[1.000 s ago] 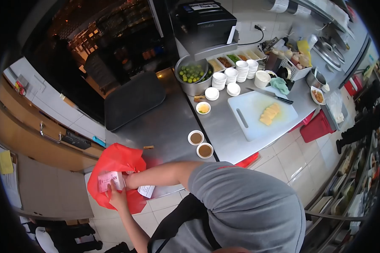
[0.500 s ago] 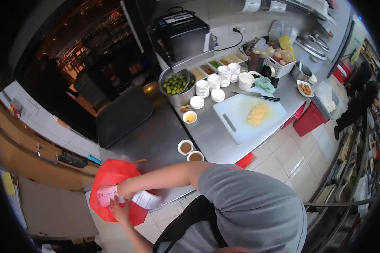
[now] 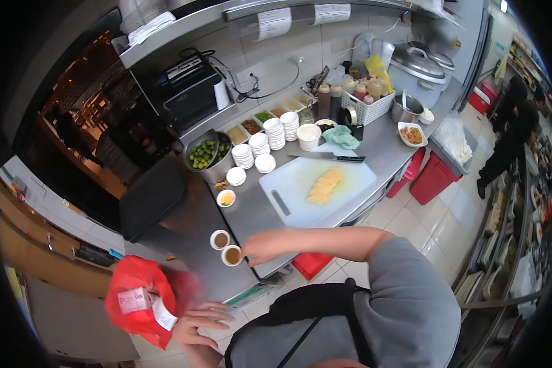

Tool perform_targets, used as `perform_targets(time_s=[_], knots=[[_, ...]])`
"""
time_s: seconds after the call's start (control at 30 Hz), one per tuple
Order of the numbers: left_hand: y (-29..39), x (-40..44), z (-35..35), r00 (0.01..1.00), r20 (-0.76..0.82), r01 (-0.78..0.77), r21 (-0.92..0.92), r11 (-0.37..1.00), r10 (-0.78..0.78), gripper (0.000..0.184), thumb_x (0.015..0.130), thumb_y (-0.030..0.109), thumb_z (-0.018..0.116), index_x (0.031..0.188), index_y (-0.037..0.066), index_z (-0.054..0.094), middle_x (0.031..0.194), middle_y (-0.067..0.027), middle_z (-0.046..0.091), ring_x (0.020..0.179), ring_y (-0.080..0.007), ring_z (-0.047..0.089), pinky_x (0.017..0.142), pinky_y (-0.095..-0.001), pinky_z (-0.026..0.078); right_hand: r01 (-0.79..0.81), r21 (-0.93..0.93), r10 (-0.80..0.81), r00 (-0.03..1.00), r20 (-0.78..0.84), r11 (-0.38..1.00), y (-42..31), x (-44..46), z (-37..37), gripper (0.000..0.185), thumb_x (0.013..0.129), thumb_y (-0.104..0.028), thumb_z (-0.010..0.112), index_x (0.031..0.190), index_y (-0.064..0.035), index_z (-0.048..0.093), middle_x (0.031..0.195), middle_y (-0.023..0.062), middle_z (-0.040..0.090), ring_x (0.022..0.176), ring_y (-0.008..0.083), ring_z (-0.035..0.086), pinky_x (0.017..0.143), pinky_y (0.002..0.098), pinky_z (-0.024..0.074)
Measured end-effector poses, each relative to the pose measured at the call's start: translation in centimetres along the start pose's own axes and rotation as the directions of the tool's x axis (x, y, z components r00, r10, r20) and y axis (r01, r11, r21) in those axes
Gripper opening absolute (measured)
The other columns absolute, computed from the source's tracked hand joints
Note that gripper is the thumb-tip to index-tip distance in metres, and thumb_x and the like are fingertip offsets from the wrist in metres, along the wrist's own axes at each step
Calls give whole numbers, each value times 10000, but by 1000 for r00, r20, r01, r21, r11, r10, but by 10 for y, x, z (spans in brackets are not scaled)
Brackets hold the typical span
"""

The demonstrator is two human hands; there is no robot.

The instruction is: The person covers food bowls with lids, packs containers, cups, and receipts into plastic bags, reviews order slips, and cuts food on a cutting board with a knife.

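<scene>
My right hand (image 3: 265,245) is beside two small white cups of brown sauce on the steel counter. Its fingertips come close to the nearer cup (image 3: 231,255), while the other sauce cup (image 3: 220,240) stands just behind. Motion blur keeps me from telling whether the fingers touch or grip anything. Lower down, my left hand (image 3: 201,322) has its fingers spread and holds nothing. It is next to a red plastic bag (image 3: 142,270) at the counter's left end. On the bag lie a pinkish printed slip (image 3: 134,300) and a white paper slip (image 3: 164,314).
A white cutting board (image 3: 276,184) bears sliced yellow food (image 3: 325,186) and has a knife (image 3: 343,157) along its back edge. Behind stand stacked white cups (image 3: 275,134) and a metal pot of green citrus (image 3: 224,165). A person in dark clothes (image 3: 503,141) stands far right.
My right hand has left the red bag and moved right to the sauce cups. My left hand has come off the slip and spread its fingers. The camera view has shifted.
</scene>
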State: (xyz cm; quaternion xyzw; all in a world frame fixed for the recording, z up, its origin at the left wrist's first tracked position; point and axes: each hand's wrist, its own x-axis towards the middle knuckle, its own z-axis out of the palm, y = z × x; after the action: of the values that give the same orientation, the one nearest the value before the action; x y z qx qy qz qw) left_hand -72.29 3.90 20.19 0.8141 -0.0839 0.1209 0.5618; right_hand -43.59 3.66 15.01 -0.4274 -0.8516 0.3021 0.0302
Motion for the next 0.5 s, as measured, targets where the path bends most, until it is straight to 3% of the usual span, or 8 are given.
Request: perform_targets(time_s=[0.03,0.07,0.1,0.2,0.23,0.3,0.37,0.5], knots=[[-5,26,14,1000,-15,3,4,1000,-3,412,662,214,744,989,0,615,1102,-163,554,1055,-334,488,911,-460,344,-12,-8,11,995,-99,1000,25,-38,15,331,778,-243,581,1035,-35,565,1014,170,576,933,337,550,797,417,439],[-9,54,31,994,87,-58,-68,996,63,430,661,234,747,995,-1,612,1105,-169,547,1045,-342,492,906,-470,346,-21,-14,18,980,-196,1000,48,-76,28,328,780,-254,577,1024,-35,570,1010,161,585,945,327,549,811,413,436],[-13,80,48,974,182,-109,-144,984,135,449,660,254,749,1000,-3,609,1108,-175,540,1035,-349,495,902,-480,348,-117,36,122,980,-160,992,58,-115,34,357,783,-265,576,1059,-39,554,1035,161,576,965,327,539,832,410,424],[-23,143,91,978,127,-126,-259,958,163,399,720,323,702,950,5,633,1058,-178,557,991,-363,515,869,-484,384,-255,124,273,947,-170,959,93,-219,52,404,790,-290,571,1108,-44,531,1041,163,572,980,325,531,845,404,417],[-25,163,98,969,140,-163,-254,953,203,288,742,220,695,928,8,638,1013,-163,572,943,-330,539,861,-468,395,-293,164,320,931,-175,942,102,-250,58,410,794,-297,567,1117,-48,527,1052,166,568,985,324,530,851,400,415],[-28,195,109,956,171,-190,-264,946,239,239,742,171,685,913,10,642,991,-154,579,919,-310,545,857,-458,399,-322,200,357,918,-175,925,113,-300,64,416,798,-304,562,1126,-51,524,1062,169,565,990,323,528,856,397,414],[-26,223,118,937,203,-223,-275,935,283,193,743,123,675,899,13,645,968,-146,587,894,-290,552,854,-449,404,-328,250,394,869,-298,911,120,-337,65,415,801,-315,559,1127,-61,527,1063,173,568,981,327,533,853,394,419],[-19,266,127,888,177,-346,-352,870,425,47,730,28,661,763,10,633,797,-90,606,732,-234,509,743,-397,427,-297,276,384,854,-352,914,131,-373,44,399,797,-306,568,1110,-60,539,1053,170,576,957,340,543,833,392,433]])
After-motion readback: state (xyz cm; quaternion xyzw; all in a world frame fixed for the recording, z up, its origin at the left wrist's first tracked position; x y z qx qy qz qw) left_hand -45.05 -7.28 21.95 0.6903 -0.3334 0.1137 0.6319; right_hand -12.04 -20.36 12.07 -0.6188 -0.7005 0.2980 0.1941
